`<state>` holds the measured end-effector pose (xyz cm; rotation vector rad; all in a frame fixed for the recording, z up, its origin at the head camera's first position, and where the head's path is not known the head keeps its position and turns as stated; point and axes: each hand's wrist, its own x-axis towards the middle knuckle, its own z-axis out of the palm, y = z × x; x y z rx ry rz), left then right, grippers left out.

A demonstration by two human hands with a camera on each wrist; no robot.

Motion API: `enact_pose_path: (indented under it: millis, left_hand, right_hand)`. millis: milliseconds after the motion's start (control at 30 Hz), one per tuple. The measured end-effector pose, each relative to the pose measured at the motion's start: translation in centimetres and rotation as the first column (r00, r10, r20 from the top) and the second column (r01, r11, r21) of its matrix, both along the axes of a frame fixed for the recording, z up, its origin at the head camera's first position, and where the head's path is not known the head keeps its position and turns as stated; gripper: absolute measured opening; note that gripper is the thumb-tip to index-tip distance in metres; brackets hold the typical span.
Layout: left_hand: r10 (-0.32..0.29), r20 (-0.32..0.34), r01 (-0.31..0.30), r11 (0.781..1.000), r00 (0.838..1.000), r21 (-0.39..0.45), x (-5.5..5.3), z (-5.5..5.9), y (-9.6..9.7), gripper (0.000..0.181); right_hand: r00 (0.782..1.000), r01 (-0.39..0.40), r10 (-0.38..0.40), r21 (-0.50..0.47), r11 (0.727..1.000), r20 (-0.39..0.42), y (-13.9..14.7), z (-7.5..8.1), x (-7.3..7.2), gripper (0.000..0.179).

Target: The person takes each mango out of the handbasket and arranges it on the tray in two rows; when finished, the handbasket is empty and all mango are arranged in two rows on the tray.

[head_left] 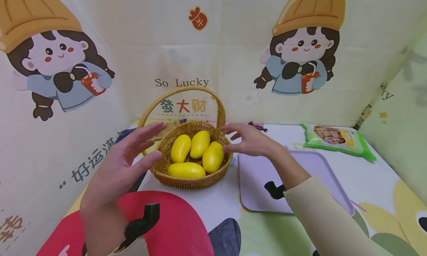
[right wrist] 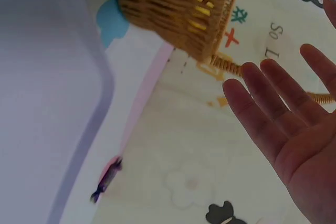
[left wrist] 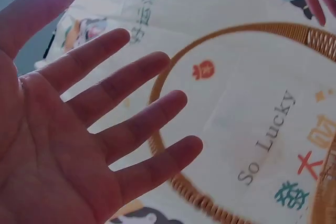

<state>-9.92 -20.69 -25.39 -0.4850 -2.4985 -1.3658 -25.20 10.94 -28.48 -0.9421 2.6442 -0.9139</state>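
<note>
Little room separates the wicker basket [head_left: 191, 183] from the lilac tray [head_left: 240, 182] edge

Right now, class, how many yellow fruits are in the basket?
4: one yellow fruit at the left of the basket, one at the back, one at the right and one across the front. Any beneath them would be hidden.
</note>
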Motion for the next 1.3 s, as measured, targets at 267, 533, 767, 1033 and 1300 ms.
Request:
enact_pose_path:
  millis: [267,533,767,1033,1300]
  left_hand:
    - [0.13,-0.037,-0.125,0.986,0.991,0.114,-0.5,-1.1,-4.1,0.054]
    - [0.102,0.122,-0.132,0.954,0.987,0.269,-2.5,-3.2,-6.4,0.061]
    - [0.124,0.219,-0.157,0.977,0.968,0.141,-3.6,-4.7,-7.5,0.064]
    - [0.156,0.36,-0.194,0.979,0.92,0.069,-5.0,-6.2,-7.5,0.067]
    - [0.012,0.46,-0.085,0.987,0.888,0.138,-5.8,-8.5,-7.8,0.069]
  right_hand:
    - [0.998,-0.037,0.034,0.051,0.998,0.056,-3.0,0.2,-0.8,0.059]
    - [0.984,-0.121,0.107,0.09,0.989,0.144,-6.1,0.0,-1.3,0.053]
    - [0.971,-0.194,0.165,0.168,0.967,0.17,-8.8,0.2,-1.4,0.047]
    - [0.955,-0.25,0.208,0.198,0.948,0.212,-10.2,1.0,-1.7,0.046]
    - [0.923,-0.315,0.246,0.211,0.926,0.296,-11.8,1.3,-2.1,0.044]
